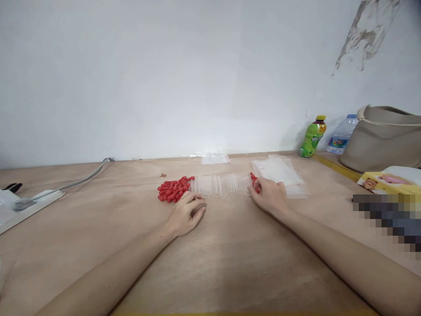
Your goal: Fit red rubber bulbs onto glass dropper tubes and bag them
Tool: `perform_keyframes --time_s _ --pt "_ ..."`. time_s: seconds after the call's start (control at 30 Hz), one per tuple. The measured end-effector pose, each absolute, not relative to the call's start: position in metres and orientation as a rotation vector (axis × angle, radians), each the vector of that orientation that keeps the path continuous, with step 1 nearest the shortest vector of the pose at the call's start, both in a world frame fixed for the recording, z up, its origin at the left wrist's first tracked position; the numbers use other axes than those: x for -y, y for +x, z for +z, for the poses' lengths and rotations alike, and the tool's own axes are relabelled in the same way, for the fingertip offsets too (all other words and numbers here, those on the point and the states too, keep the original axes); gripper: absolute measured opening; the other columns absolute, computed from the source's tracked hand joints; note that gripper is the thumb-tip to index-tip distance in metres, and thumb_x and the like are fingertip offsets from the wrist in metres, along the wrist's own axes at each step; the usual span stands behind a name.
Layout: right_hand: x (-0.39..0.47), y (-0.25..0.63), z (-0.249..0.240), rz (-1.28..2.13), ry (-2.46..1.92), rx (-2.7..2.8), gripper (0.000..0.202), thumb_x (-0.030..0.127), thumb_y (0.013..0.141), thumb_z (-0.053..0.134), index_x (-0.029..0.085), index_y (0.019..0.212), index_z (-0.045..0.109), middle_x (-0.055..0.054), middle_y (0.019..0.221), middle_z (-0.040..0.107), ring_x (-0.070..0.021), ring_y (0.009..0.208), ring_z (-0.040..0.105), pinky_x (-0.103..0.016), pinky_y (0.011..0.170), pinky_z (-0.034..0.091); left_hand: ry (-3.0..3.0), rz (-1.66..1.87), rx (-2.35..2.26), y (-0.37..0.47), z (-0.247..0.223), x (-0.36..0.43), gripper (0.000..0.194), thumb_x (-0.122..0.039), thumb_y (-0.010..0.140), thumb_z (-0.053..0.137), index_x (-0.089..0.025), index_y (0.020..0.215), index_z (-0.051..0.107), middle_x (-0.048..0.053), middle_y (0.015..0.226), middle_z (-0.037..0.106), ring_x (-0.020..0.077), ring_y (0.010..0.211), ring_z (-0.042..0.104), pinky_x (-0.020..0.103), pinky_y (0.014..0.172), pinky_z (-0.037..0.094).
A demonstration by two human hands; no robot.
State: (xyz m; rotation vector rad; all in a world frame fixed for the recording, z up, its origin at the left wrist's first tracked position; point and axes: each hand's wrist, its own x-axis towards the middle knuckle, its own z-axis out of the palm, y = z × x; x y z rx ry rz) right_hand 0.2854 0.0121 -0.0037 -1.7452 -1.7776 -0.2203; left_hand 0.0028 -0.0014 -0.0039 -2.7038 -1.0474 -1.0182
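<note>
A pile of red rubber bulbs (171, 191), each with a narrow neck, lies on the wooden table. To its right runs a row of thin clear tubes (217, 186), set side by side. My left hand (188, 214) rests at the near edge between pile and row, its fingers loosely bent and thumb apart, with nothing visible in it. At the row's right end, my right hand (268, 196) has its fingers closed around a few red bulbs (253, 177); they partly hide them.
Clear plastic bags (279, 170) lie right of the row, another bag (215, 159) by the wall. A green bottle (312, 138), a clear bottle (342, 135), a beige bag (383, 139) and a yellow tissue pack (388, 182) stand right. A power strip (49, 197) lies left.
</note>
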Motion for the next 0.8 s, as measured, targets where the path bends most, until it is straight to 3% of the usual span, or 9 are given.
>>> perform_keyframes --time_s 0.2,0.5,0.67,0.8 --pt "-0.023 0.303 -0.005 -0.118 -1.978 1.692 0.034 0.05 0.076 0.041 0.02 0.064 0.05 0.0 0.067 0.061 -0.0208 0.068 0.056 -0.036 0.071 0.024 -2.505 -0.882 1.164 0.021 0.007 -0.022 0.016 -0.023 0.08 0.047 -0.016 0.08 0.061 0.008 0.088 0.054 0.0208 0.085 0.048 0.035 0.077 0.042" --pt "-0.026 0.298 -0.007 -0.124 -2.059 1.707 0.031 0.048 0.075 0.042 0.02 0.069 0.055 -0.002 0.071 0.062 -0.0223 0.072 0.057 -0.038 0.072 0.023 -2.204 -0.694 1.824 0.079 0.017 -0.068 0.023 -0.036 0.074 0.05 -0.018 0.08 0.063 0.011 0.103 0.052 0.0276 0.101 0.042 0.039 0.084 0.035" --pt "-0.026 0.299 -0.009 -0.114 -2.043 1.714 0.029 0.044 0.075 0.042 0.02 0.071 0.055 -0.002 0.072 0.063 -0.0219 0.073 0.056 -0.038 0.073 0.023 -2.142 -0.482 1.86 0.091 0.017 -0.074 0.031 -0.035 0.073 0.048 -0.014 0.09 0.063 0.015 0.114 0.046 0.0287 0.108 0.037 0.04 0.09 0.028" --pt "-0.026 0.297 -0.01 -0.085 -2.047 1.727 0.026 0.041 0.076 0.042 0.02 0.069 0.056 -0.001 0.07 0.062 -0.0206 0.073 0.056 -0.036 0.072 0.023 -2.136 -0.35 1.881 0.098 0.018 -0.073 0.034 -0.034 0.072 0.046 -0.011 0.088 0.065 0.017 0.111 0.048 0.0306 0.106 0.037 0.041 0.087 0.028"
